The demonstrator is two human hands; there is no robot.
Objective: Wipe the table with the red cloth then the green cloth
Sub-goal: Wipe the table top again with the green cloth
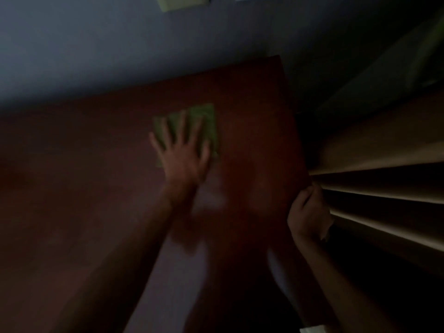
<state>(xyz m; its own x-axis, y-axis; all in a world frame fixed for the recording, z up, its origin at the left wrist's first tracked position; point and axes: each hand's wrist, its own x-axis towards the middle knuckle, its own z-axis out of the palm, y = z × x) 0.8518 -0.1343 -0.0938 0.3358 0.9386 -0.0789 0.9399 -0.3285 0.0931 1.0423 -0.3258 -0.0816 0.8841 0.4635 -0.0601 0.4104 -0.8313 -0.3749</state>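
Dim room. Left hand [181, 156] pressed flat, fingers spread, on green cloth [207, 121] mid-frame; right hand [308, 213] curled over reddish table [259, 131] edge.

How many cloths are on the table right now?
1: a flat green cloth under the open left hand on the dark reddish table. No red cloth shows; the dim picture may hide it.
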